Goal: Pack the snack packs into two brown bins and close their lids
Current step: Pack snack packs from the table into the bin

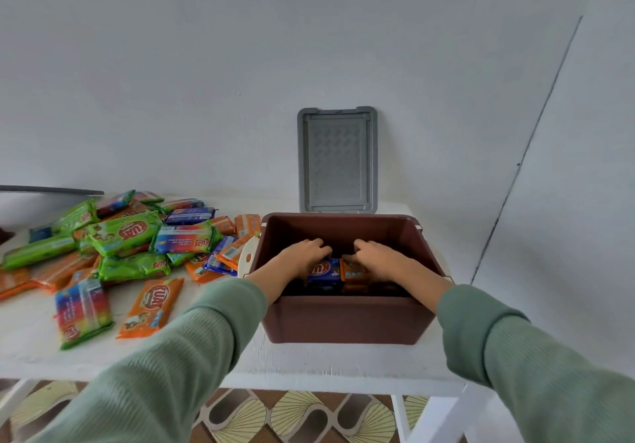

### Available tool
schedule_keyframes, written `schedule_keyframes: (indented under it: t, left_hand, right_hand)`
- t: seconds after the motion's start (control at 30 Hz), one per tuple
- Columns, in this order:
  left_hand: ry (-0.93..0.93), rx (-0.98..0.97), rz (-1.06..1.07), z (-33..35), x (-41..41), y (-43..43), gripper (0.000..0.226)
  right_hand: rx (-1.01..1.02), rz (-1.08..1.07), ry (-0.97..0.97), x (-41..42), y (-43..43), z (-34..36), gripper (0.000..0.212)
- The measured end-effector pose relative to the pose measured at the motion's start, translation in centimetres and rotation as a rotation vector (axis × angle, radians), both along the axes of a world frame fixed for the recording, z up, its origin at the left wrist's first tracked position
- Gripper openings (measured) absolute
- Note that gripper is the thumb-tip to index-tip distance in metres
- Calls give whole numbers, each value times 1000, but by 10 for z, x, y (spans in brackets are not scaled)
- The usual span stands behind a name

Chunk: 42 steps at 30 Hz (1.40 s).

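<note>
A brown bin [347, 320] stands open on the white table, and its grey lid [337, 160] leans upright against the wall behind it. Both my hands reach inside the bin. My left hand [302, 257] has its fingers curled over a blue snack pack [323, 270]. My right hand [376, 257] grips an orange snack pack [354, 270] beside the blue one. More packs lie darker below them in the bin. A pile of green, orange, blue and rainbow snack packs [127, 236] covers the table to the left.
The white table [309, 363] ends just in front of the bin, with a patterned floor [302, 415] below. A cream latch [249, 257] sticks out from the bin's left side. A dark flat edge [51, 190] shows at the far left by the wall.
</note>
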<state>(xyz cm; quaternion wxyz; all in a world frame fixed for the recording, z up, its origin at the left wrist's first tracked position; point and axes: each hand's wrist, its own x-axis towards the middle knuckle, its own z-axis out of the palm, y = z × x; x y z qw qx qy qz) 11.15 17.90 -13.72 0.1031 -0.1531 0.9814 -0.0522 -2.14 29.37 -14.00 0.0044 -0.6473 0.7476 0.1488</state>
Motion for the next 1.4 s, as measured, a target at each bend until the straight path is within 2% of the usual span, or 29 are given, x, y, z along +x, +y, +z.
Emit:
schedule_keyframes:
  t: [0.3,0.4,0.47,0.63,0.7,0.8,1.0,1.13,1.27,1.4]
  left_hand:
    - [72,0,-3,4,4,-1,73]
    - [93,51,26,5,6,1,66]
    - [181,133,55,12,8,2,54]
    - [612,240,164,57,33,-18,26]
    - [691,231,227,75,54,-38,23]
    - [723,192,342,92,98,-76,24]
    - [666,111,648,84,198,-147,42]
    - [606,122,749,56,245,-181,58]
    - [509,125,803,17,259,-203,73]
    - [421,-20,815,-7,255,-214,77]
  right_hand:
    - [-1,-46,-35,-1,1,0,66]
    - [-40,-51,-111,1,4,7,61]
    - [-149,-89,-220,3,4,15,57]
    - [-488,-152,-470,22,-27,56,38]
    - [-572,-131,-529,39,-52,71,33]
    - [-634,-47,-548,72,-94,86,38]
    - [-453,150,-616,154,-172,81,57]
    - [-299,235,-591,193,-223,56,66]
    - [-107,277,-443,215,-259,20,91]
    - [-69,282,-213,219,-272,-6,91]
